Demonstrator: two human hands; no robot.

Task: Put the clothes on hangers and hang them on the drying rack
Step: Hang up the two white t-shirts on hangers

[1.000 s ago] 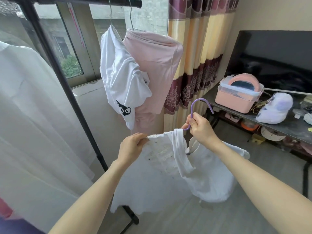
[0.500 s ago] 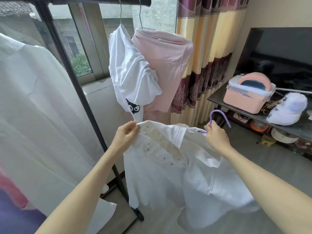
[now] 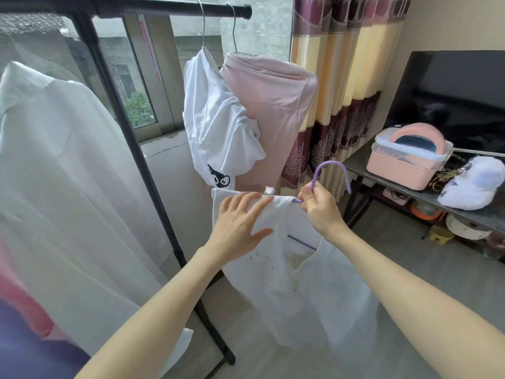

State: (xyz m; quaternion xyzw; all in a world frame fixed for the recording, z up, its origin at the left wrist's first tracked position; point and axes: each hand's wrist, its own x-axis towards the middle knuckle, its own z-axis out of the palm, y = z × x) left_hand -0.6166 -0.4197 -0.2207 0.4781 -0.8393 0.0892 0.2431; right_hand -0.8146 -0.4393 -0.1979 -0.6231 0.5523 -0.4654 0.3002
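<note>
A white top (image 3: 289,272) hangs from a purple hanger (image 3: 332,165) in front of me. My right hand (image 3: 321,209) grips the hanger just below its hook. My left hand (image 3: 237,222) lies flat, fingers spread, on the top's left shoulder where the fabric drapes over the hanger arm. A stretch of purple bar shows through the neckline. The black drying rack (image 3: 153,6) stands to the left, its top bar carrying a white T-shirt (image 3: 218,127) with a cat print and a pink garment (image 3: 273,110) on metal hangers.
A large white garment (image 3: 60,192) hangs at the left, close to my left arm. The rack's upright post runs down to a foot on the floor. At the right, a dark table (image 3: 360,160) holds a pink box (image 3: 407,157) and a white plush toy (image 3: 472,184). Curtains hang behind.
My left hand let go of the fabric's edge and now lies flat on the shoulder. The white top went from bunched to draped over the hanger. My right hand kept its hold by the hook.
</note>
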